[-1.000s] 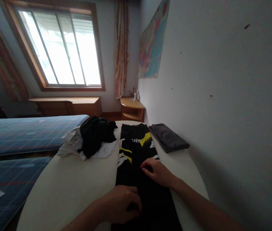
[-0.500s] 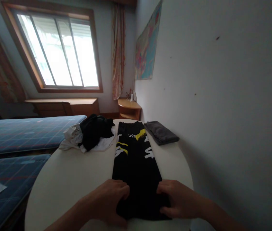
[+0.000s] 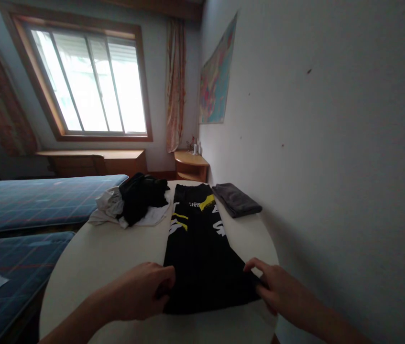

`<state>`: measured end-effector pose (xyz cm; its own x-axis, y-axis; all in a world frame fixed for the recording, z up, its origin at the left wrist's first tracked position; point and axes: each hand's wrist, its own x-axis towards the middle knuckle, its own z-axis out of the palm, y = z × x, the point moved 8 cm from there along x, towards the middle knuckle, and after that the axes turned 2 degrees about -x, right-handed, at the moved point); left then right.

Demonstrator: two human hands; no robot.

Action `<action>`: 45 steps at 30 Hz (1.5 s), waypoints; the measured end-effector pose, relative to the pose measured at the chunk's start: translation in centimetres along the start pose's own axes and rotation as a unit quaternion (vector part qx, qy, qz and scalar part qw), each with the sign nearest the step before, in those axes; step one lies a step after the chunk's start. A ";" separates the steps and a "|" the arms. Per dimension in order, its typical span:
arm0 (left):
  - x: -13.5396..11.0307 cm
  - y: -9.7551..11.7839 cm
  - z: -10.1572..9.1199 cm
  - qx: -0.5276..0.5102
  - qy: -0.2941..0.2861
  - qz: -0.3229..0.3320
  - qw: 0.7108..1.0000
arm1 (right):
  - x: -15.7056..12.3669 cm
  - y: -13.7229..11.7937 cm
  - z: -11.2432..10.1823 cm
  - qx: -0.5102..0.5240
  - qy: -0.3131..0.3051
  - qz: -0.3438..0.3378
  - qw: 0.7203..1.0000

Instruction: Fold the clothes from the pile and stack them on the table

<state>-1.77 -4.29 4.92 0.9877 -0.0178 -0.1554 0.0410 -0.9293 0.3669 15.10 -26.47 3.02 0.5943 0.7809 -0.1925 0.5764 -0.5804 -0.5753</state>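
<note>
A black garment (image 3: 202,267) with white and yellow print lies lengthwise in front of me; I cannot tell whether it is a shirt or trousers. My left hand (image 3: 152,289) is closed at its near left edge, fingers curled around the cloth. At the near right corner, my right hand (image 3: 268,284) pinches the fabric between thumb and fingers and draws it out sideways, so the near end flares wider than the far end. The near hem hangs slightly wavy between both hands.
All the cloth rests on a round white table (image 3: 116,258). A heap of black and white clothes (image 3: 141,198) sits at the far left, a folded dark grey cloth (image 3: 237,199) at the far right. The wall (image 3: 331,191) stands close on the right; blue plaid mattresses (image 3: 44,200) lie left.
My right hand has moved right, pulling the near right corner outward. My left hand has shifted slightly left and closed more tightly. The near end of the garment is now wider.
</note>
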 end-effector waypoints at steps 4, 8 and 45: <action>0.2 0.9 1.4 0.019 -0.039 0.011 0.999 | -0.7 -1.2 0.6 -0.112 -0.054 -0.048 0.991; 1.2 2.3 2.2 0.021 -0.034 0.045 0.998 | -0.3 -2.9 1.1 -0.160 -0.034 -0.104 0.981; 15.4 -0.2 0.1 0.028 0.126 0.118 0.985 | 2.7 -6.3 5.0 -0.279 -0.106 -0.254 0.920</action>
<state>13.40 -4.42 2.34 0.9752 -0.1494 0.1635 -0.1949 -0.9293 0.3137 10.27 -19.57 2.19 0.0794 0.9774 -0.1959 0.9830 -0.1094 -0.1477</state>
